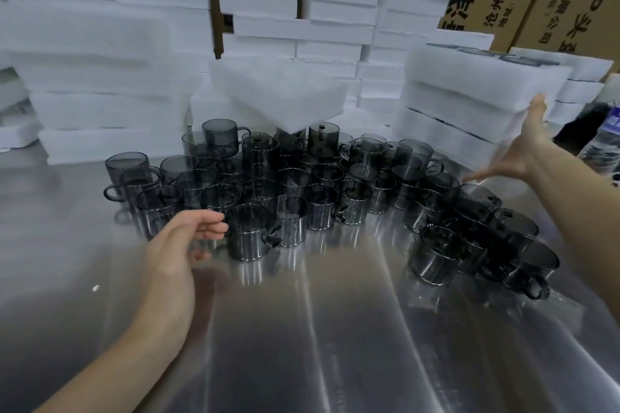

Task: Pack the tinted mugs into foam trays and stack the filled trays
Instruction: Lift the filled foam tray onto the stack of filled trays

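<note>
At the left of the steel table, the left hand hovers with fingers loosely curled, holding nothing, just beside the front mug. Smoky grey, see-through mugs with handles crowd the table's middle, a white foam tray tilted above them. Farther right, the right hand, fingers spread wide, is raised at the side of a stack of foam trays.

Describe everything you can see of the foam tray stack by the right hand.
The foam tray stack is white, soft-looking foam, several layers with dark seams, standing on the metal table right of the loose mugs. Dark rims show in its top tray. The open right hand lies against its near side.
</note>
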A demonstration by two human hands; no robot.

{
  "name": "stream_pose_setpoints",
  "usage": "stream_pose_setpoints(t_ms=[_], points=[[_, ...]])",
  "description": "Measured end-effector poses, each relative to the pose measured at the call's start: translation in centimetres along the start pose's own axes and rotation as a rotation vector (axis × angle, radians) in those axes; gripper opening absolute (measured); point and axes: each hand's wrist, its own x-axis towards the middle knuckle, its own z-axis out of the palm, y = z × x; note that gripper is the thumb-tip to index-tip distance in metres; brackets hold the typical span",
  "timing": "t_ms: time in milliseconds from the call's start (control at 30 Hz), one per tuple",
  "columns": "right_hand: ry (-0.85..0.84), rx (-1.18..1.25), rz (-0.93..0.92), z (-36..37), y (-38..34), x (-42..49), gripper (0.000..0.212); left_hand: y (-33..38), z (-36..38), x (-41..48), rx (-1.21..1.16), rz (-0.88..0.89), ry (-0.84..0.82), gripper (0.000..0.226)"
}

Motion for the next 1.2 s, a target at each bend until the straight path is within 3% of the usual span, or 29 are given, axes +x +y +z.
stream_pose_setpoints(t_ms=[100, 167, 200, 267, 300, 333, 367, 400, 467, 533, 633, 700, 767, 867, 1067, 1133, 1200], points=[[0.037, -0.048, 0.044, -0.3, -0.5, -0.3, 0.107, 0.1, 0.0, -0.1, -0.006, -0.010, -0.008, 0.036], [0.115, -0.076, -0.005, -0.1, -1.1, -1.1, 0.086, 0.2, 0.0, -0.1, -0.016, -0.012, -0.013, 0.033], [0.230, -0.145, -0.141, 0.3, -1.1, -1.9, 0.070, 0.2, 0.0, 0.0, -0.020, -0.018, -0.016, 0.030], [0.555, -0.252, -0.705, 2.1, -0.7, -3.6, 0.053, 0.1, -0.1, 0.0, -0.025, -0.040, -0.016, 0.029], [0.563, -0.250, -1.032, 3.9, -0.1, -5.1, 0.054, 0.1, -0.1, 0.1, -0.028, -0.048, -0.014, 0.030], [0.442, -0.286, -1.277, 5.9, 0.9, -6.5, 0.054, 0.1, 0.0, 0.1, -0.033, -0.052, -0.011, 0.030], [0.247, -0.382, -1.409, 8.0, 2.0, -7.6, 0.051, 0.1, 0.0, 0.1, -0.037, -0.052, -0.009, 0.030], [0.022, -0.533, -1.428, 10.2, 3.1, -8.5, 0.048, 0.1, 0.0, 0.1, -0.041, -0.051, -0.007, 0.029], [-0.327, -0.939, -1.253, 13.9, 5.0, -9.5, 0.054, 0.2, -0.1, 0.0, -0.046, -0.050, -0.001, 0.030], [-0.475, -1.207, -1.060, 17.0, 6.7, -9.1, 0.070, 0.2, -0.2, -0.1, -0.030, -0.048, -0.009, 0.032], [-0.450, -1.194, -0.824, 20.6, 7.9, -8.9, 0.079, 0.2, -0.2, -0.2, -0.014, -0.048, -0.028, 0.033], [-0.453, -1.099, -0.869, 22.4, 8.2, -9.0, 0.071, 0.1, -0.2, -0.2, -0.002, -0.048, -0.039, 0.033], [-0.491, -1.142, -0.960, 23.7, 8.6, -9.2, 0.062, 0.0, -0.2, -0.2, 0.014, -0.043, -0.048, 0.032], [-0.503, -1.233, -0.985, 25.5, 9.0, -8.4, 0.063, -0.1, -0.2, -0.1, 0.023, -0.045, -0.048, 0.033], [-0.410, -1.020, -1.102, 27.5, 8.7, -7.0, 0.046, -0.2, -0.3, 0.0, 0.019, -0.045, -0.061, 0.034], [-0.431, -0.895, -1.039, 27.7, 8.3, -6.7, 0.050, -0.2, -0.4, 0.0, 0.025, -0.045, -0.063, 0.034], [-0.338, -0.742, -0.976, 27.6, 7.5, -6.0, 0.044, -0.1, -0.4, -0.1, 0.033, -0.040, -0.065, 0.033]])
